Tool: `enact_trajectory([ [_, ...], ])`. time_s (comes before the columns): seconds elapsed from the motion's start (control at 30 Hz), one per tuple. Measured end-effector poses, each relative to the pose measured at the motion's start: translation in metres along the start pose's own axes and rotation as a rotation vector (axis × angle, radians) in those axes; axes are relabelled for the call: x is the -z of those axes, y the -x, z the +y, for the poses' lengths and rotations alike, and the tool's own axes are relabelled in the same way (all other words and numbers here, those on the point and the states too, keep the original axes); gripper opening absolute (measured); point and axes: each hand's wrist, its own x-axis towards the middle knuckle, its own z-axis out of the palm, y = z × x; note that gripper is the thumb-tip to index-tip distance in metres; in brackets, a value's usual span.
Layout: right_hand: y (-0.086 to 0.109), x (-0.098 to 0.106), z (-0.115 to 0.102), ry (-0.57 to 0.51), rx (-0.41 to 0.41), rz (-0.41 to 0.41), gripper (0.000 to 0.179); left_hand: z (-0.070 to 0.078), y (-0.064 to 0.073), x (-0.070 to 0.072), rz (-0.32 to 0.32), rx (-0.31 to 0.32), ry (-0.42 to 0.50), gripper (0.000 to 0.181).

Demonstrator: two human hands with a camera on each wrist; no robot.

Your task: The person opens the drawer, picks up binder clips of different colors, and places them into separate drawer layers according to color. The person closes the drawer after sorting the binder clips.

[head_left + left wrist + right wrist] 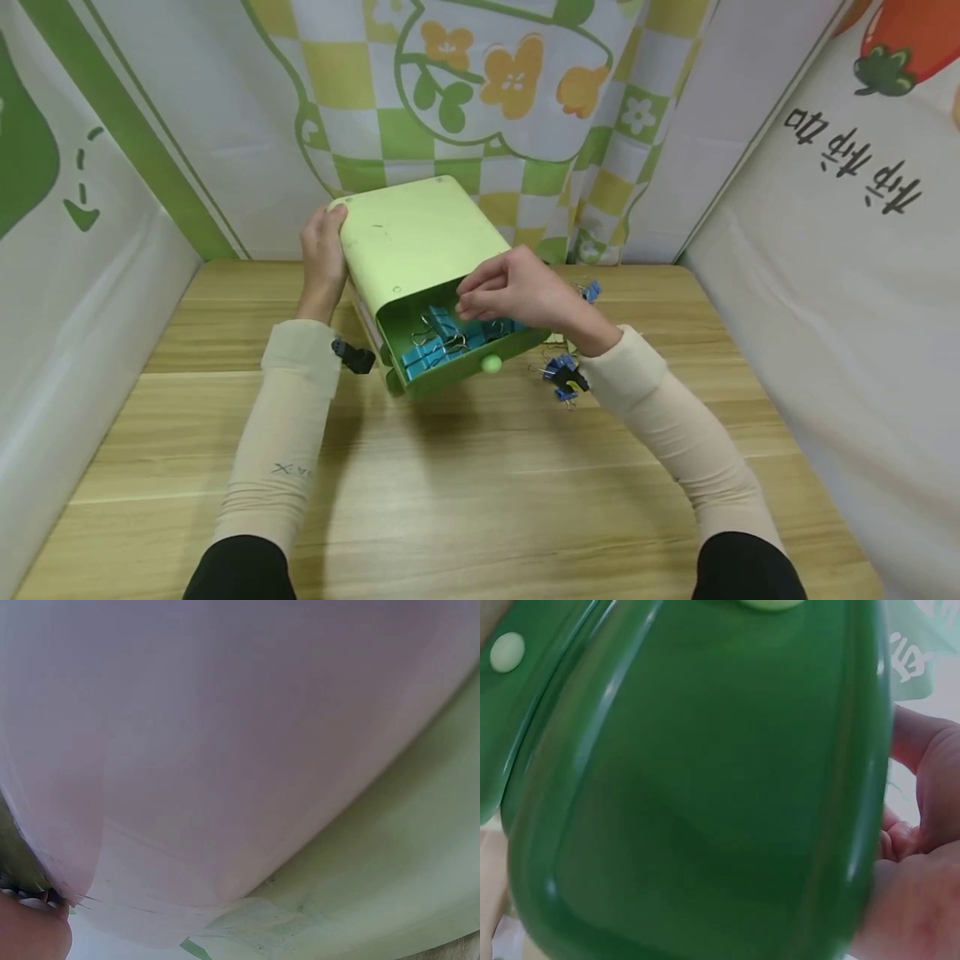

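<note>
A light green storage box [420, 237] with a darker green drawer [450, 379] pulled out stands on the table. The drawer has a round pale knob [491, 363] and holds several teal binder clips [423, 357]. My left hand [322, 262] grips the box at its rear left edge; in the left wrist view the box's pinkish side panel [225, 750] fills most of the picture. Over the drawer's opening is my right hand [517, 287], its thumb and fingertips close together just above the clips. Whether it pinches one is hidden. The right wrist view mostly shows the green drawer front [712, 787].
More blue binder clips [558, 371] lie on the wooden table [465, 508] to the right of the box, partly under the right wrist. Another blue clip [591, 291] lies farther back. A checked curtain [337, 75] hangs behind the table, with white side walls [817, 300].
</note>
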Motion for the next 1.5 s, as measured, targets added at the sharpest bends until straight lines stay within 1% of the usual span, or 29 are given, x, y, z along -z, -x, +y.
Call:
enact_trajectory([
  [0.13,0.005,-0.002,-0.002,0.020,0.041,-0.020,0.024,-0.001,0.000,0.000,-0.005,0.003,-0.007,0.028],
  [0.2,0.010,0.000,-0.003,0.058,0.069,-0.019,0.023,-0.001,0.000,0.000,-0.007,0.006,-0.013,0.030],
  [0.3,0.021,0.004,-0.007,0.126,0.110,0.008,0.019,-0.001,0.000,0.000,-0.009,0.001,-0.018,0.031],
  [0.4,0.035,0.007,-0.011,0.236,0.148,0.076,0.015,-0.002,-0.001,0.001,-0.011,-0.013,-0.026,0.029],
  [0.47,0.046,0.007,-0.013,0.331,0.181,0.135,0.012,-0.003,-0.001,0.002,-0.015,-0.017,-0.021,0.027],
  [0.57,0.062,0.002,-0.015,0.469,0.236,0.221,0.010,-0.003,-0.002,0.002,-0.020,-0.022,-0.019,0.025],
  [0.63,0.072,-0.004,-0.015,0.548,0.292,0.265,0.008,-0.002,-0.003,0.002,-0.021,-0.023,-0.016,0.025],
  [0.73,0.084,-0.014,-0.009,0.665,0.371,0.308,0.009,-0.002,-0.002,0.002,-0.017,-0.028,-0.028,0.025],
  [0.8,0.092,-0.021,-0.004,0.747,0.404,0.329,0.009,-0.002,-0.001,0.002,-0.016,-0.028,-0.031,0.025],
  [0.87,0.098,-0.028,0.001,0.818,0.413,0.344,0.009,-0.002,-0.001,0.002,-0.016,-0.026,-0.036,0.026],
  [0.93,0.103,-0.035,0.008,0.867,0.404,0.355,0.009,-0.002,0.000,0.002,-0.016,-0.025,-0.044,0.026],
  [1.03,0.105,-0.044,0.019,0.935,0.379,0.377,0.014,-0.001,0.000,0.001,-0.014,-0.028,-0.050,0.027],
  [1.13,0.102,-0.052,0.033,0.980,0.348,0.398,0.022,-0.001,0.000,0.001,-0.010,-0.028,-0.049,0.028],
  [1.23,0.097,-0.059,0.045,0.993,0.327,0.414,0.031,-0.001,0.000,0.001,-0.009,-0.027,-0.042,0.028],
  [1.33,0.091,-0.064,0.055,0.988,0.328,0.425,0.036,-0.002,0.000,0.001,-0.016,-0.029,-0.038,0.027],
  [1.5,0.083,-0.069,0.064,0.980,0.370,0.460,0.036,-0.002,0.000,0.002,-0.022,-0.028,-0.032,0.027],
])
